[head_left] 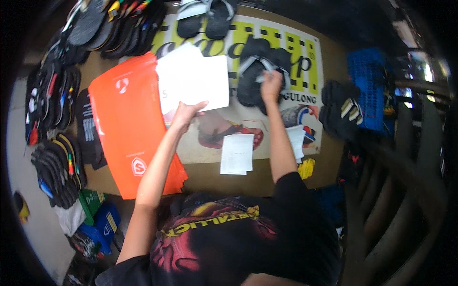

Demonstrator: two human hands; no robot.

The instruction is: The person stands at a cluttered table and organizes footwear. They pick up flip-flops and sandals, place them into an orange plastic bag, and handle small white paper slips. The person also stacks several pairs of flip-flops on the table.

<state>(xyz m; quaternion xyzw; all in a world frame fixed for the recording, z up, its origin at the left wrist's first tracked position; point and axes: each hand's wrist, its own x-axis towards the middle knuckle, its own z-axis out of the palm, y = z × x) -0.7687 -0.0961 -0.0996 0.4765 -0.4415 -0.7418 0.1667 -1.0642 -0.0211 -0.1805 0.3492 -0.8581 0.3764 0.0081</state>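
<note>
My left hand [187, 116] grips the lower edge of several white sheets [193, 78], its thumb and fingers near that edge. The sheets overlap the right side of a stack of orange plastic mailing bags [125, 124]. Farther right, my right hand [271, 86] is closed on the light grey straps of a pair of black flip-flops [252, 78]. That pair is over the printed banner on the table, and its soles look slightly blurred. Small white paper slips [237, 155] rest between my forearms, and another folded slip [296, 143] lies beside my right forearm.
Black flip-flops [57, 164] are stacked along the left edge, with more piled [114, 28] at the far left. Another pair [206, 19] sits at the far edge. On the right are black flip-flops [339, 107], a blue crate [367, 88] and yellow tags [306, 168].
</note>
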